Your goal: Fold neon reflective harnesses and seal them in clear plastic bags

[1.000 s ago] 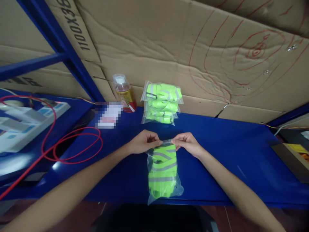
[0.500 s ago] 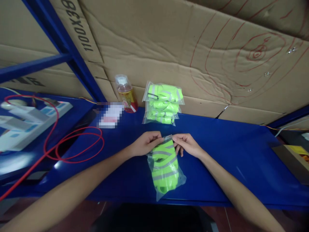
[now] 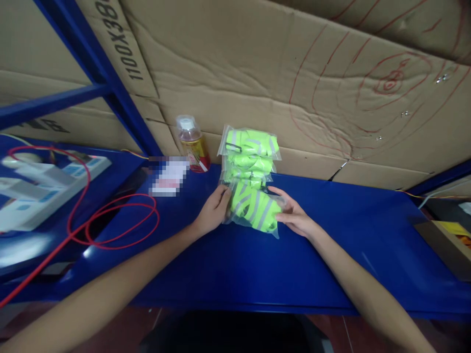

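Between my two hands is a clear plastic bag holding a folded neon-yellow reflective vest (image 3: 253, 207) with grey stripes. My left hand (image 3: 213, 208) pinches the bag's left end, thumb on top. At the other end my right hand (image 3: 295, 214) grips the bag, thumb in front and fingers behind. The bag lies sideways, just in front of a stack of similar bagged neon-yellow vests (image 3: 252, 142) against the cardboard. It overlaps the lowest part of that stack in view, and I cannot tell whether they touch.
A bottle of reddish liquid (image 3: 194, 147) stands left of the stack, beside a blurred-out white item (image 3: 170, 176). Left are a red cable (image 3: 123, 242) and a white power strip (image 3: 47, 198). A cardboard box (image 3: 447, 245) sits right on the blue table (image 3: 206, 274). Cardboard (image 3: 228, 68) rises behind.
The bagged vest has moved away from me toward the stack and turned from lengthwise to sideways. My hands have shifted from its top edge to its two ends.
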`<state>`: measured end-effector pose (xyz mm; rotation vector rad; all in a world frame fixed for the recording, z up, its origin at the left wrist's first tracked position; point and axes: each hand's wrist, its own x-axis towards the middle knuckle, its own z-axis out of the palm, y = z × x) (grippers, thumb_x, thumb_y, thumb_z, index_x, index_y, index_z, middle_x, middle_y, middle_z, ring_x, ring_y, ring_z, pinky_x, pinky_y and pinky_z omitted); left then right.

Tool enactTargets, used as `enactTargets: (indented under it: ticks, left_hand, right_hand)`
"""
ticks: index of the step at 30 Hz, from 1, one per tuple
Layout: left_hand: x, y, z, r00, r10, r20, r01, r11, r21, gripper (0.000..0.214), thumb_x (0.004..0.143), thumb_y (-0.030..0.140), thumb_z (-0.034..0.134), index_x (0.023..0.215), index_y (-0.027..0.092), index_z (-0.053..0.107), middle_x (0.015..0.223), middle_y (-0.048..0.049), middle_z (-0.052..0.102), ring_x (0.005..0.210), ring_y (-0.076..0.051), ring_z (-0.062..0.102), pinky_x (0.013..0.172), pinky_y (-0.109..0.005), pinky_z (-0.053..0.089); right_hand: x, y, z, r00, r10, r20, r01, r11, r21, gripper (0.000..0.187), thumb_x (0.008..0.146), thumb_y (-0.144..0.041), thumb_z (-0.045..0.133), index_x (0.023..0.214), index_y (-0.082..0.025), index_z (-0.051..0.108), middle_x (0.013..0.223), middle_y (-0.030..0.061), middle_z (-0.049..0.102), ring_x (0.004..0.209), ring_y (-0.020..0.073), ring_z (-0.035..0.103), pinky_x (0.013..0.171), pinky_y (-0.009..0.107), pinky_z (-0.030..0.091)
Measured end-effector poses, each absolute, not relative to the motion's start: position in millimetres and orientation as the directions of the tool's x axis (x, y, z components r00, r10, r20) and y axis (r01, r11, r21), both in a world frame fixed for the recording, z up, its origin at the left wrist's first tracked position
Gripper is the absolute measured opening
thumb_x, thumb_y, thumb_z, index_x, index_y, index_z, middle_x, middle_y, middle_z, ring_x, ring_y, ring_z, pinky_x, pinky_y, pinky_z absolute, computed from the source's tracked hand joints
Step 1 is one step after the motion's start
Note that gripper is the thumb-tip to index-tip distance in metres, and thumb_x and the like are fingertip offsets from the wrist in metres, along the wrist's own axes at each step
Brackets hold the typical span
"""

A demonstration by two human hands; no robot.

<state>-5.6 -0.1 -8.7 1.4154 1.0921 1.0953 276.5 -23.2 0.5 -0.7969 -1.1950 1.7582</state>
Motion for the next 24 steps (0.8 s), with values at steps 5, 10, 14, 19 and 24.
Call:
enactTargets:
  ticks: [5, 10, 14, 19, 24]
  left_hand:
    - [-9.6, 4.9, -11.7, 0.264, 0.962, 0.070, 0.038, -0.083, 0.996, 0.043, 0.103, 0.063, 0.056, 0.091, 0.023, 0.047, 0.052, 0.0071, 0.057, 0.035, -0.011, 0.048, 0.034, -0.020, 0.036]
    - [-9.3, 4.6, -15.4, 0.311, 0.945, 0.102, 0.050, -0.123, 0.991, 0.038, 0.102, 0.058, 0.062, 0.098, 0.022, 0.049, 0.054, 0.0075, 0.056, 0.037, -0.010, 0.049, 0.035, -0.019, 0.036]
    - [-8.9, 2.6, -14.9, 0.267, 0.954, 0.134, 0.029, -0.147, 0.989, 0.037, 0.105, 0.060, 0.057, 0.103, 0.025, 0.046, 0.053, 0.0103, 0.048, 0.038, -0.010, 0.048, 0.037, -0.020, 0.038]
    - [-10.4, 2.6, -15.2, 0.279, 0.947, 0.158, 0.037, -0.175, 0.984, 0.035, 0.106, 0.060, 0.055, 0.107, 0.025, 0.047, 0.057, 0.0094, 0.047, 0.042, -0.011, 0.049, 0.040, -0.021, 0.037]
    - [-10.1, 3.9, -17.8, 0.321, 0.931, 0.175, 0.085, -0.213, 0.973, 0.030, 0.106, 0.053, 0.058, 0.106, 0.023, 0.052, 0.061, 0.0073, 0.052, 0.050, -0.010, 0.051, 0.049, -0.022, 0.040]
  right_hand:
    - [271.8, -22.5, 1.0, -0.182, 0.981, -0.072, -0.257, -0.118, -0.959, 0.091, 0.074, -0.029, 0.095, 0.153, -0.033, 0.050, 0.099, -0.0023, 0.077, 0.065, 0.0117, 0.062, 0.063, 0.025, 0.051]
    - [277.4, -18.4, 3.0, -0.133, 0.988, -0.082, -0.222, -0.111, -0.969, 0.063, 0.085, -0.056, 0.082, 0.139, -0.029, 0.062, 0.104, 0.0021, 0.076, 0.083, 0.0183, 0.070, 0.072, 0.030, 0.058]
    - [279.5, -19.8, 3.1, -0.248, 0.961, -0.118, -0.168, -0.163, -0.972, 0.078, 0.083, -0.050, 0.087, 0.151, -0.034, 0.053, 0.102, 0.0000, 0.076, 0.074, 0.0153, 0.068, 0.067, 0.028, 0.056]
    - [278.7, -18.8, -1.6, -0.257, 0.959, -0.120, -0.176, -0.168, -0.970, 0.052, 0.083, -0.051, 0.087, 0.124, -0.020, 0.076, 0.087, 0.0018, 0.077, 0.066, 0.0126, 0.066, 0.062, 0.026, 0.055]
    - [284.9, -13.5, -3.3, -0.172, 0.982, -0.077, -0.153, -0.104, -0.983, 0.054, 0.071, -0.046, 0.095, 0.115, -0.018, 0.080, 0.082, 0.0029, 0.080, 0.065, 0.0167, 0.072, 0.066, 0.031, 0.062]
